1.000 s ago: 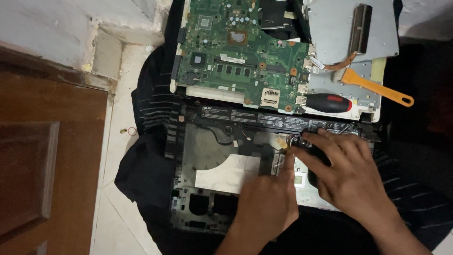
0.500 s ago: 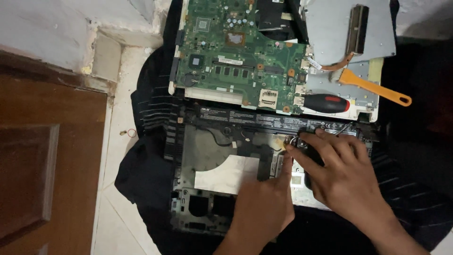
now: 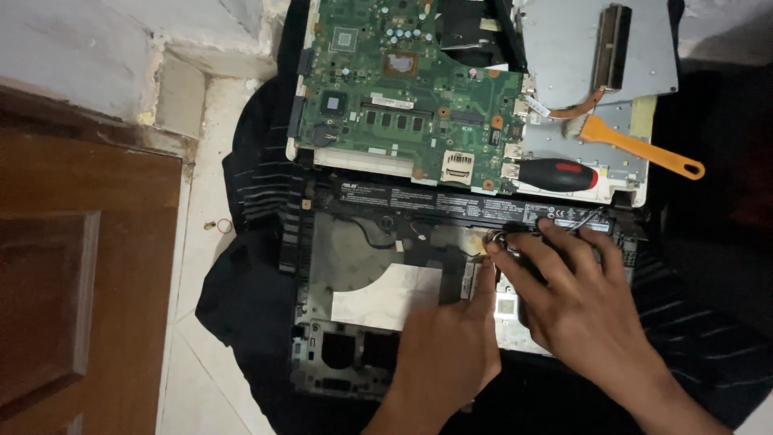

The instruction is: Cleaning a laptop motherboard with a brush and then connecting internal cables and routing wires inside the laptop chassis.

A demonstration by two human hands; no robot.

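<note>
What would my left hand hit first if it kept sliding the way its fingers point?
The left hand points up the picture across the open laptop base. First in that line is probably the long black battery, then the green circuit board; depth is unclear.

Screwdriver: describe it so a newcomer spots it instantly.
Find the green motherboard at top centre. Off its lower right corner, on the grey metal panel, lies the screwdriver: stubby black handle with a red stripe, unlike the flat orange pry tool just above it.

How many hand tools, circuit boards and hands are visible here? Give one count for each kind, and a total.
Hand tools: 2, orange plastic pry tool, black-and-red-handled screwdriver
Circuit boards: 1, green motherboard
Hands: 2, left hand, right hand
Total: 5
</note>
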